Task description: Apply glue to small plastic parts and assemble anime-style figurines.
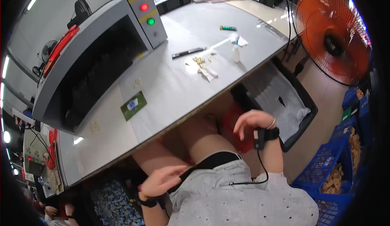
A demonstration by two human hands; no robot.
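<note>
The worktop (170, 96) bore a machine (149, 17), a green card (140, 99), small pale pieces (200, 60) and, near its front edge, a bottle (236, 56).

Black straight-sided tray (303, 131) sits just beyond and right of the right hand (254, 122), lined with a wrinkled pale sheet (273, 98), one dark spot showing. Small blue pieces (115, 203) lie heaped left of the left hand (160, 181), shapes too small to tell from here.
</note>
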